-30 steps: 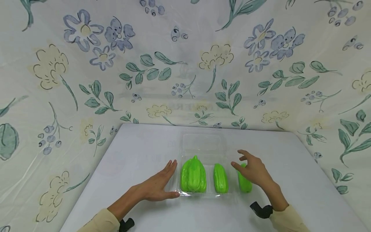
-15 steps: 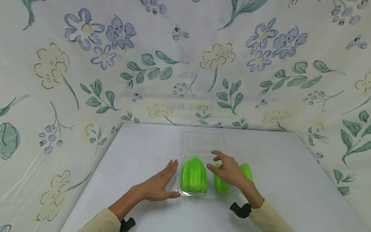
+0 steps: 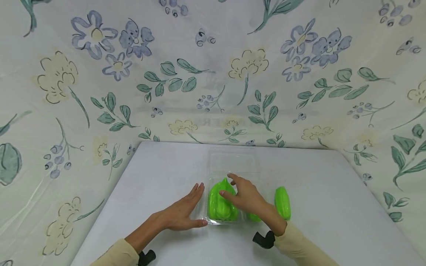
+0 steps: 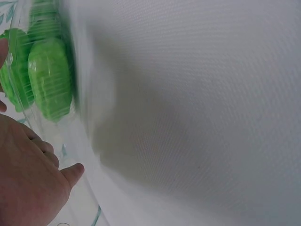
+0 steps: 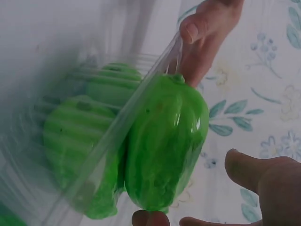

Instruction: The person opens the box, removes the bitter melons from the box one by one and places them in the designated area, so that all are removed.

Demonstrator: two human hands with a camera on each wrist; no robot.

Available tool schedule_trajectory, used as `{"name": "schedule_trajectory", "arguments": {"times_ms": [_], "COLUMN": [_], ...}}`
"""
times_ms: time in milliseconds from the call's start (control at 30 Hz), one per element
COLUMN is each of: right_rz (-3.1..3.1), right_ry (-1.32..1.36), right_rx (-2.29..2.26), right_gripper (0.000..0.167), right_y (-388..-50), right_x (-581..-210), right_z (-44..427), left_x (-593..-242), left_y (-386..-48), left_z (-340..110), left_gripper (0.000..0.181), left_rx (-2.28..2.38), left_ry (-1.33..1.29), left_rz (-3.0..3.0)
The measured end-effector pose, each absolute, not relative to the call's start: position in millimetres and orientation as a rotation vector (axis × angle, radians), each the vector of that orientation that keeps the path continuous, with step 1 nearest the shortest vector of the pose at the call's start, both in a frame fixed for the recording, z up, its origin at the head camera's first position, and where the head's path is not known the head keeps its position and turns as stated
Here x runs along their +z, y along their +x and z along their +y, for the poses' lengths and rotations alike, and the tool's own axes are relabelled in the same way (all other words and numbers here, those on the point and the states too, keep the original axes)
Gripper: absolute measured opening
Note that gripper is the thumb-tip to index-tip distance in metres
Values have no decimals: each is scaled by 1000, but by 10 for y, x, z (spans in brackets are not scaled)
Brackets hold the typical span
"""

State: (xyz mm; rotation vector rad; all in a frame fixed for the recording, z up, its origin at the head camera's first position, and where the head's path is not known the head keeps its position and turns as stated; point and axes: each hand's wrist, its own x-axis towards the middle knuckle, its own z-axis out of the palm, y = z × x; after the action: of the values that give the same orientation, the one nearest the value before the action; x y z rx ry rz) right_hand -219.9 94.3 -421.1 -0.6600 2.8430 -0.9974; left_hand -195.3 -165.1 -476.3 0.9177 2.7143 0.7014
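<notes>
A clear plastic clamshell box [image 3: 217, 222] lies with its lid [image 3: 234, 162] folded back. In its left part is a pile of bright green ridged vegetables [image 3: 222, 212], whose exact kind I cannot tell. Another green vegetable [image 3: 254, 217] shows at the box's right, mostly covered by my right arm. My right hand [image 3: 247, 195] hovers at the pile's right side, thumb and fingers spread apart. In the right wrist view, fingertips [image 5: 150, 219] are close to the top vegetable's [image 5: 167, 141] lower end; contact is unclear. My left hand [image 3: 179, 212] rests against the box's left side, fingers extended.
Another green ridged vegetable [image 3: 282, 203] lies on the white table [image 3: 319, 207], right of the box. A flower-patterned sheet [image 3: 213, 92] hangs behind the table and along its sides. Dark wrist cameras [image 3: 264, 240] sit under both wrists.
My right hand has moved left, from over the loose vegetable on the table, across the box, to the pile. My left hand and the vegetables have stayed in place.
</notes>
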Motion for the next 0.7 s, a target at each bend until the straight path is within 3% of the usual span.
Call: {"name": "schedule_trajectory", "arguments": {"times_ms": [333, 700], "right_rz": [2810, 2804], "right_ry": [-667, -700], "right_rx": [-893, -961], "right_gripper": [74, 68], "right_y": [-2171, -2154], "right_x": [-4290, -4318], "right_z": [866, 884], "left_x": [-4777, -4787], "left_y": [-1943, -1959], "left_z": [-1644, -1641], "left_gripper": [109, 107], "left_rx": [689, 692], "left_ry": [895, 921], "left_rz": [2715, 2715]}}
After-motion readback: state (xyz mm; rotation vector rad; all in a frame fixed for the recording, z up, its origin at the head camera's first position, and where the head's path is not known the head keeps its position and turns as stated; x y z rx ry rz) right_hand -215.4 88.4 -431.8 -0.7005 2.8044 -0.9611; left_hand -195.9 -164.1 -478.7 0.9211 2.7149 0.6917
